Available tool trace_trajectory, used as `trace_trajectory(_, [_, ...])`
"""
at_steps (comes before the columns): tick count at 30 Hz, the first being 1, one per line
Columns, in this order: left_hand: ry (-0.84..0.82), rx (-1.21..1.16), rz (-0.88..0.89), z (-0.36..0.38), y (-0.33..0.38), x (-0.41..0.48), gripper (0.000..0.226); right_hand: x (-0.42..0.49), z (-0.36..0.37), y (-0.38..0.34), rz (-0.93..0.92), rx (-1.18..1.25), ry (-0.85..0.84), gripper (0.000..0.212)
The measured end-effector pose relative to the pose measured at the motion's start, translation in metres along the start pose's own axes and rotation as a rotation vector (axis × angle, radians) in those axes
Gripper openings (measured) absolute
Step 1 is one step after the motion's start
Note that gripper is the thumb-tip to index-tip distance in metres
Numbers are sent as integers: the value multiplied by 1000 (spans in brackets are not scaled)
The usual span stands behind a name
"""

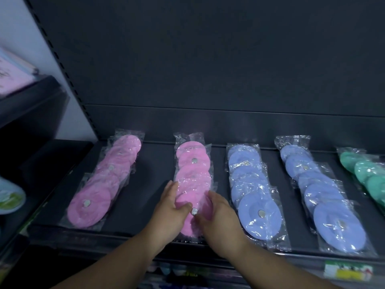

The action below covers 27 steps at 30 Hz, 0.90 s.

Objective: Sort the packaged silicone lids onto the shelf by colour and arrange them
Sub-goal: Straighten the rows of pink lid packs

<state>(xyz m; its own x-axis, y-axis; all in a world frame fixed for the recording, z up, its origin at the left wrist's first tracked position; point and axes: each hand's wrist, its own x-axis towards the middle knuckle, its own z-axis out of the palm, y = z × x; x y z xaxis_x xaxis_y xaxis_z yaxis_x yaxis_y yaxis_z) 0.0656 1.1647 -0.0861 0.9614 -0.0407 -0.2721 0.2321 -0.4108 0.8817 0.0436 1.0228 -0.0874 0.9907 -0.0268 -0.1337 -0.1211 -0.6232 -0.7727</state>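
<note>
The front lid [188, 225] of the second pink row [192, 161] is flanked by both hands at the shelf's [150, 170] front edge. It is seen lying flat in its clear packet, overlapped at the back by the next lid in the row. The left hand [170, 207] is laid against the lid's left edge with its fingers fairly straight and pointing towards the back panel, and its thumb is stretched across the top almost to the metal stud [194, 211] at the lid's centre. The right hand [218, 217] is spread over the lid's right part, with the fingers relaxed on the packet and the thumb pointed left just below the stud. The lid is thus pressed between and under the two hands. Whether any finger is tucked beneath the packet cannot be told.

The first pink row [104, 184] is set well apart to the left and slants towards the back right. Two blue rows [248, 178] [320, 188] are laid to the right of the hands, each with its lids overlapping from back to front. A green row [366, 172] is cut off by the right edge of the view. A green and yellow label [348, 272] is fixed to the shelf's front strip below the blue rows.
</note>
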Motion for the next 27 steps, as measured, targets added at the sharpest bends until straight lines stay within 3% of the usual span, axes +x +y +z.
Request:
trace_trajectory(15, [-19, -122, -28, -15, 1, -2, 73, -10, 7, -11, -51, -84, -36, 80])
trace_trajectory(21, [191, 154, 136, -69, 2, -6, 58, -7, 8, -41, -196, -226, 146, 72])
trace_trajectory(24, [266, 284, 208, -111, -7, 0, 56, 1, 25, -67, -270, -248, 119, 65])
trace_trajectory(27, [326, 385, 166, -160, -26, 10, 59, 8, 54, -92, -301, -211, 75, 63])
